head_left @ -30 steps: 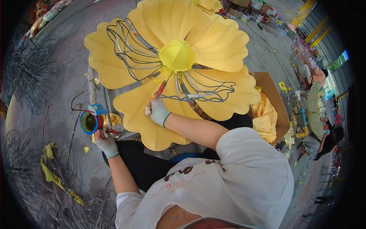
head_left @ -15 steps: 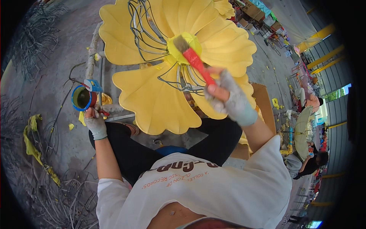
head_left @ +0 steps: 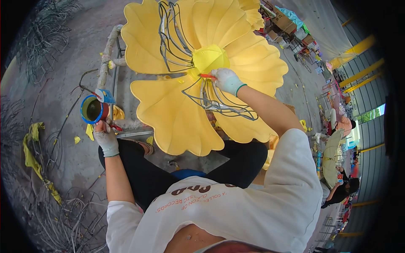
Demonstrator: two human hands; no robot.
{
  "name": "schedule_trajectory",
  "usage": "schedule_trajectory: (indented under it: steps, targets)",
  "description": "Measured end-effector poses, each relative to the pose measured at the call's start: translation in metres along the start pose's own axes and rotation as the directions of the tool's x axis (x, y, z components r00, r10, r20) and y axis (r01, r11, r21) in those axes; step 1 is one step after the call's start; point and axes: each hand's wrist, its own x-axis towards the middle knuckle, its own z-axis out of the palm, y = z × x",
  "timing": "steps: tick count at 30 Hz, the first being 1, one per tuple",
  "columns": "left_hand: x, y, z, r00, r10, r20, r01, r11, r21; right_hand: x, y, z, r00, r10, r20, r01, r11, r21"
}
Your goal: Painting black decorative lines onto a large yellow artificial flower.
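Note:
A large flower [head_left: 175,114] with broad, scalloped yellow petals fills the area in front of me. Its raised round centre [head_left: 211,58] is a brighter yellow. Bare dark wire loops [head_left: 219,107] show in the gaps between petals. My right hand [head_left: 228,81], in a white glove with bare fingertips, is closed round a red-handled paintbrush [head_left: 206,76] at the lower edge of the centre; its bristles are hard to make out. Off to the left, my gloved left hand [head_left: 105,137] grips a blue-rimmed can [head_left: 104,113] of dark liquid, tilted toward me.
A pale wrapped pole frame [head_left: 108,52] stands left of the flower. Bundles of grey wire [head_left: 48,38] and yellow cloth scraps [head_left: 33,154] lie on the concrete floor. Cardboard boxes [head_left: 283,22] are piled at far right; another person [head_left: 339,189] works at the right edge.
My right hand has moved up and left, bringing the brush from above the centre to its lower edge. The flower sits slightly farther right in view; my left hand still holds the can.

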Motion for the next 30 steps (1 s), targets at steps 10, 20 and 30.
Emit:
schedule_trajectory:
  steps: [10,20,30]
  targets:
    - [0.007,0.013,0.011,0.883,-0.467,0.055,0.372,0.624,-0.687,0.006,0.011,0.006,0.998,-0.023,0.065,0.028,0.997,-0.073]
    - [0.006,0.013,0.01,0.868,-0.496,0.025,0.387,0.645,-0.659,0.013,-0.003,0.005,0.991,0.079,0.111,-0.066,0.991,-0.116]
    - [0.004,0.019,0.01,0.88,-0.471,0.063,0.391,0.641,-0.66,0.012,-0.002,-0.047,0.967,0.254,0.022,-0.25,0.929,0.272]
